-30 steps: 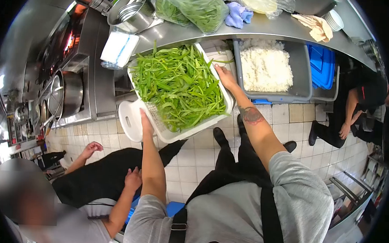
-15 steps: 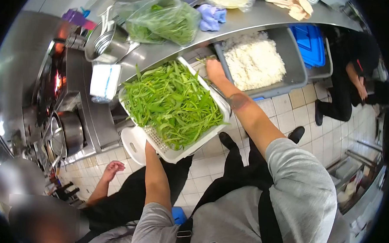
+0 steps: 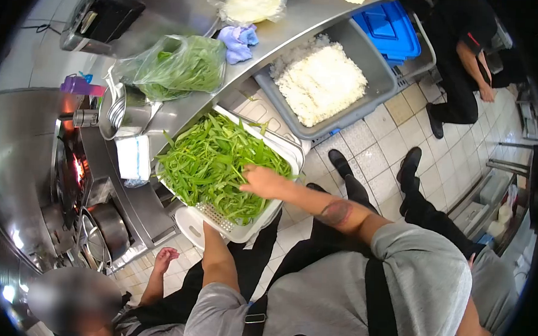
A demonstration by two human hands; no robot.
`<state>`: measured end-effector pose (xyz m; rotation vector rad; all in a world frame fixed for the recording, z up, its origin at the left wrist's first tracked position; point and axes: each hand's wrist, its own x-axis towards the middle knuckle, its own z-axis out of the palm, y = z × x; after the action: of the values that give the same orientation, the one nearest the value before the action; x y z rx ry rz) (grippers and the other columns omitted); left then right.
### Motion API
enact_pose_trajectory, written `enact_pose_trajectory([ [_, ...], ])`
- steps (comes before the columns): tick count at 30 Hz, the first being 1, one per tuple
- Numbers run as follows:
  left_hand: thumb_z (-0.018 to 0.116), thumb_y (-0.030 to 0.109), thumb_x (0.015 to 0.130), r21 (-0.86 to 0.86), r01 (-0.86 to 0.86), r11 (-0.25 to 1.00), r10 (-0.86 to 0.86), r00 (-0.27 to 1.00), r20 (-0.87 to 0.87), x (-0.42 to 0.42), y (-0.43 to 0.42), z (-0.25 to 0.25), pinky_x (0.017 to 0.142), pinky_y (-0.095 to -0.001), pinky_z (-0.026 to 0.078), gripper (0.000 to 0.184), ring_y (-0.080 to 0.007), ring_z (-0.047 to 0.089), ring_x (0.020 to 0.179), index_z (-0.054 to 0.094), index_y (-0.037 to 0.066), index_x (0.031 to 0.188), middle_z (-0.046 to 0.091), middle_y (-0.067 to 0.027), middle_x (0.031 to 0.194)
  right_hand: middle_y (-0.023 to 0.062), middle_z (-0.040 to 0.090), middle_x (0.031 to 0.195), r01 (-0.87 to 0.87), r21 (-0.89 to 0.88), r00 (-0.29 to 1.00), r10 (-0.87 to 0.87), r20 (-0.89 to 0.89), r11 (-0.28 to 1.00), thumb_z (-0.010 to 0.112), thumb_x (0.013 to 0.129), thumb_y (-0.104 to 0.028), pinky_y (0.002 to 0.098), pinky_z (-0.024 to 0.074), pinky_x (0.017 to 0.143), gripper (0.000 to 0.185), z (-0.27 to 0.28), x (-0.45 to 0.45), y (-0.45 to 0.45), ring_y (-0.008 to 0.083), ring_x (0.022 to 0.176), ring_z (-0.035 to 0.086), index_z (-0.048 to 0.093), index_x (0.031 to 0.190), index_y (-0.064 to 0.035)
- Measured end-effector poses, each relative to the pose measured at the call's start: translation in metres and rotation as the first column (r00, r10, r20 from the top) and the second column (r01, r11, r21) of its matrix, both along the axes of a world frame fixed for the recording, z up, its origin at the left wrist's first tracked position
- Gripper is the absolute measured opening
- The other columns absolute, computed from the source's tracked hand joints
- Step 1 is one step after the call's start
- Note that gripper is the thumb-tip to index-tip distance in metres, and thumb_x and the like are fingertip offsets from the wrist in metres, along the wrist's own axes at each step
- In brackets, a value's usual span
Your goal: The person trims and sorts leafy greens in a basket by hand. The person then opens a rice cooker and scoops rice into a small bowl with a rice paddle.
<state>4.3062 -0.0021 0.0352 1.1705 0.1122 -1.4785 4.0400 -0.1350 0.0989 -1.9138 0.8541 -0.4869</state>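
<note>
A white perforated basket (image 3: 217,220) heaped with long-leaved green vegetables (image 3: 212,159) is in front of me, at the edge of the steel counter. My right hand (image 3: 261,181) is over the right part of the heap, its fingers curled into the greens around some stems. My left hand (image 3: 210,231) is at the basket's near side; its fingers are hidden underneath. A white board-like piece with a handle slot (image 3: 188,226) shows under the basket's near left corner.
On the steel counter (image 3: 205,114) are bagged greens (image 3: 186,68), a purple cloth (image 3: 238,43) and a pot with utensils (image 3: 124,110). A grey tub of white rice-like food (image 3: 321,83) stands right. A co-worker's hand (image 3: 166,258) is near left; another person (image 3: 466,62) is far right.
My right hand has moved from beyond the basket's far edge back onto the greens. My view has shifted, and another person's legs now show at the right.
</note>
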Motion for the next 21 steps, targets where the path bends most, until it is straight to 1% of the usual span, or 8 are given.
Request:
enact_pose_trajectory([
  [1,0.042,0.069,0.081,0.014,-0.001,1.0,0.001,1.0,-0.019,-0.003,0.012,0.001,0.097,-0.0394,0.038,0.085,-0.0307,0.052,0.105,0.042,-0.002,0.13,0.054,-0.018,0.119,0.0175,0.06,0.083,-0.131,0.014,0.989,0.132,-0.064,0.991,0.06,0.084,-0.023,0.042,0.0493,0.068,0.023,0.015,-0.014,-0.014,0.0371,0.078,0.06,0.061,0.086,-0.0003],
  [5,0.043,0.068,0.081,0.062,-0.053,0.997,0.062,0.988,-0.145,-0.019,0.081,0.02,0.097,-0.0389,0.038,0.085,-0.0305,0.053,0.105,0.043,-0.002,0.129,0.054,-0.0185,0.119,0.0202,0.056,0.111,0.382,0.086,0.923,-0.385,0.012,0.92,0.051,0.089,-0.037,0.0414,0.046,0.084,0.04,0.044,-0.048,-0.065,0.037,0.098,0.057,0.06,0.104,-0.0016],
  [11,0.039,0.057,0.09,0.166,-0.07,0.984,0.13,0.916,-0.379,0.017,0.147,0.001,0.095,-0.0394,0.041,0.072,-0.0315,0.051,0.109,0.038,0.001,0.134,0.049,-0.021,0.125,0.0297,0.04,0.131,0.159,0.192,0.974,-0.122,-0.19,0.969,0.038,0.086,-0.063,0.0424,0.0265,0.105,0.077,-0.058,-0.033,-0.091,0.0397,0.126,0.034,0.042,0.132,-0.0009],
  [12,0.042,0.051,0.092,0.187,0.142,0.972,-0.209,0.888,0.411,0.021,0.161,-0.019,0.097,-0.0378,0.039,0.069,-0.0304,0.049,0.112,0.031,0.001,0.138,0.046,-0.0222,0.127,0.0302,0.038,0.132,0.236,0.136,0.953,-0.203,-0.224,0.962,0.035,0.085,-0.065,0.0432,0.0262,0.105,0.08,-0.054,-0.035,-0.087,0.0399,0.126,0.035,0.043,0.132,-0.0011],
  [15,0.038,0.05,0.093,0.19,0.03,0.981,-0.091,0.942,0.323,0.02,0.185,-0.033,0.098,-0.0346,0.036,0.069,-0.0309,0.05,0.111,0.032,-0.006,0.134,0.049,-0.0217,0.125,0.0306,0.031,0.137,-0.131,0.509,0.958,0.241,-0.155,0.851,0.034,0.082,-0.071,0.0435,0.0242,0.107,0.087,-0.061,-0.036,-0.093,0.0411,0.128,0.031,0.041,0.133,-0.0008],
  [17,0.034,0.048,0.095,0.302,-0.001,0.953,-0.117,0.92,0.374,-0.031,0.153,0.034,0.1,-0.0344,0.035,0.065,-0.0316,0.048,0.115,0.031,-0.003,0.135,0.048,-0.0208,0.128,0.0294,0.041,0.131,-0.03,0.516,0.992,0.089,-0.091,0.856,0.037,0.078,-0.074,0.0434,0.0306,0.102,0.091,-0.073,-0.035,-0.058,0.0392,0.123,0.039,0.045,0.13,-0.0005],
  [20,0.031,0.049,0.095,0.118,-0.039,0.992,0.012,0.975,0.22,-0.044,0.169,0.02,0.104,-0.0398,0.031,0.066,-0.0332,0.042,0.123,0.029,-0.001,0.138,0.042,-0.0191,0.135,0.0254,0.061,0.105,-0.147,0.495,0.977,0.203,-0.062,0.857,0.057,0.075,-0.063,0.0383,0.0438,0.087,0.081,-0.065,-0.069,-0.04,0.0336,0.1,0.058,0.051,0.123,0.0019],
  [21,0.033,0.052,0.094,0.17,0.07,0.983,-0.128,0.923,0.362,-0.051,0.173,0.023,0.104,-0.0406,0.031,0.069,-0.0334,0.042,0.122,0.029,-0.001,0.137,0.042,-0.0191,0.135,0.0224,0.064,0.093,-0.149,0.406,0.98,0.191,-0.064,0.901,0.063,0.073,-0.058,0.0376,0.046,0.081,0.079,-0.063,-0.085,-0.03,0.0299,0.09,0.062,0.053,0.119,0.005],
])
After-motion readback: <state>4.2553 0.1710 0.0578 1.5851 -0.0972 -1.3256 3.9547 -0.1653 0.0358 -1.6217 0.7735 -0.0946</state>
